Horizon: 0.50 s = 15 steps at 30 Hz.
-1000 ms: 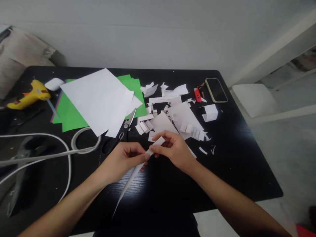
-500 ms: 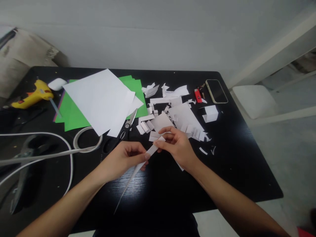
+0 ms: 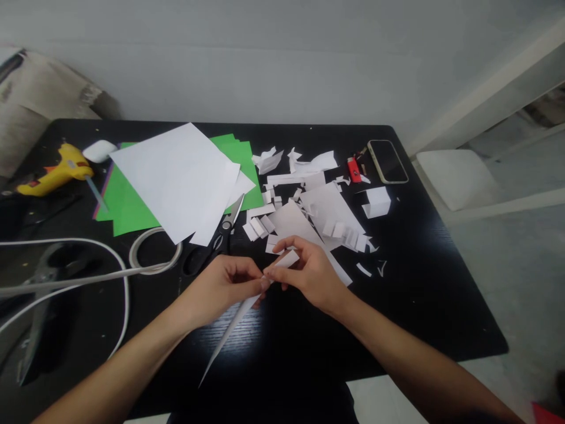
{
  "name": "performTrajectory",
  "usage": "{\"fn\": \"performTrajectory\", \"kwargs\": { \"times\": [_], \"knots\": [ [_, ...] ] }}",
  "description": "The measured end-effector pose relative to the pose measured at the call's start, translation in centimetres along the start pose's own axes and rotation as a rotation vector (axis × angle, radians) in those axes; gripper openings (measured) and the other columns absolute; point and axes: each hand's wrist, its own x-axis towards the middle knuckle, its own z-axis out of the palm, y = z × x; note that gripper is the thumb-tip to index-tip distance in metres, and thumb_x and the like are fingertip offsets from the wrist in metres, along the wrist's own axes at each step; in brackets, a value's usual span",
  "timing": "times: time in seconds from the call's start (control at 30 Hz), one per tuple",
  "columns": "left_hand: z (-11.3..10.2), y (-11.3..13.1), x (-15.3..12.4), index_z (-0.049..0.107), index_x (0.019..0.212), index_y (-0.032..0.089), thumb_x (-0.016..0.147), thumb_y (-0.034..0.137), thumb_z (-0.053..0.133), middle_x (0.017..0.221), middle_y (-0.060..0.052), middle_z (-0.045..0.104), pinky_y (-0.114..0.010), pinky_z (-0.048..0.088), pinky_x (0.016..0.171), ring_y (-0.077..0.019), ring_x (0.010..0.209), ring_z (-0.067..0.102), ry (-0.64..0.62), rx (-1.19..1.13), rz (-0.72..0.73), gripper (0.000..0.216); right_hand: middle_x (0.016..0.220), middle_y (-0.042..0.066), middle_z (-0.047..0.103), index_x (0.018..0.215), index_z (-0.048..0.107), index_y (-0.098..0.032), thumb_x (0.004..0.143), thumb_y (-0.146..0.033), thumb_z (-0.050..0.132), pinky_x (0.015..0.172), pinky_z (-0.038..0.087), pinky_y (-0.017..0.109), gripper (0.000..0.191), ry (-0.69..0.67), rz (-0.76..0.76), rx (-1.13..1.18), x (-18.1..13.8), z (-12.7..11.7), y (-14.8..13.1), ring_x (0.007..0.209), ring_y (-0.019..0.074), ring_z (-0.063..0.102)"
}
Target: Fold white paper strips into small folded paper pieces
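Note:
Between my two hands runs a narrow white paper strip (image 3: 238, 317), its long tail slanting down toward the table's near edge. My left hand (image 3: 227, 287) pinches it at the middle, thumb on top. Right beside that thumb, my right hand (image 3: 309, 272) pinches the same strip, and its short upper end sticks out past the fingers. The fingertips of both hands almost meet. Black-handled scissors (image 3: 226, 227) lie with blades apart just beyond my left hand. Past my right hand are white paper sheets (image 3: 331, 206) and several small folded paper pieces (image 3: 259, 227).
On the left sit a yellow glue gun (image 3: 59, 171), a white cable (image 3: 121, 259) and a ring of tape (image 3: 154, 250). White paper (image 3: 180, 176) covers green sheets (image 3: 136, 206). A red lighter (image 3: 354, 169) and a phone (image 3: 387, 161) lie at the far right of the black table (image 3: 424, 306).
My right hand has slid down along the strip to my left thumb, leaving more of the upper end showing. My left hand has hardly moved.

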Motion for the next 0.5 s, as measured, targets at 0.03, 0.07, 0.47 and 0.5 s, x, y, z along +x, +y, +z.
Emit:
{"fn": "performTrajectory", "kwargs": {
  "times": [0.03,0.07,0.47,0.5],
  "knots": [
    [0.01,-0.03,0.01,0.071,0.072,0.016,0.087,0.036,0.073,0.069,-0.002,0.071,-0.028,0.045,0.07,-0.0154,0.07,0.063,0.002,0.01,0.002,0.025,0.072,-0.002,0.073,0.098,0.062,-0.02,0.067,-0.029,0.092,0.055,0.052,0.024,0.044,0.007,-0.001,0.001,-0.04,-0.03,-0.05,0.059,0.0127,0.065],
    [0.01,-0.07,0.01,0.071,0.072,0.016,0.087,0.036,0.073,0.069,-0.002,0.071,-0.028,0.045,0.07,-0.0155,0.07,0.063,0.002,0.018,0.003,0.025,0.07,-0.003,0.072,0.098,0.062,-0.02,0.067,-0.029,0.092,0.055,0.052,0.024,0.044,0.01,-0.002,0.002,-0.07,-0.07,-0.1,0.058,0.0125,0.065],
    [0.1,-0.25,-0.12,0.072,0.074,0.017,0.088,0.034,0.072,0.068,-0.002,0.071,-0.028,0.048,0.068,-0.0153,0.066,0.064,-0.021,-0.032,0.0,0.022,0.081,0.0,0.075,0.1,0.061,-0.02,0.07,-0.032,0.09,0.059,0.054,0.028,0.044,-0.069,0.017,0.008,-0.14,-0.07,-0.3,0.067,0.016,0.07],
    [0.11,-0.22,-0.14,0.072,0.074,0.016,0.088,0.033,0.072,0.068,-0.002,0.07,-0.028,0.049,0.069,-0.015,0.066,0.064,-0.027,-0.035,0.008,0.022,0.08,0.0,0.075,0.1,0.061,-0.02,0.07,-0.032,0.09,0.06,0.054,0.027,0.044,-0.062,0.02,0.016,-0.14,-0.08,-0.28,0.066,0.0155,0.069]
  ]
}}
